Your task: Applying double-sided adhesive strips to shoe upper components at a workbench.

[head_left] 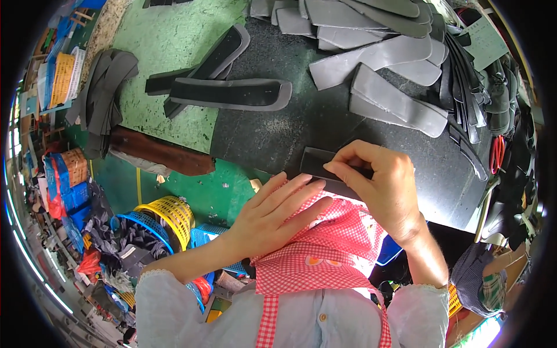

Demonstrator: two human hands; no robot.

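A dark strip [325, 164] is being pinched by the right hand [383, 185] at the table [278, 133] edge. The left hand [272, 214] is being kept spread flat beside the strip; it should be held steady.

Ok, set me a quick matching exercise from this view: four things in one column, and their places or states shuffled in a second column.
Things:
1. right hand
2. left hand
3. red scissors
4. yellow basket

Places or states:
A. on the floor, beside a blue basket
B. pinching a dark flat piece at the table's near edge
C. lying at the right side of the table
D. fingers out flat, resting on the red checked apron

Pairs: 1-B, 2-D, 3-C, 4-A
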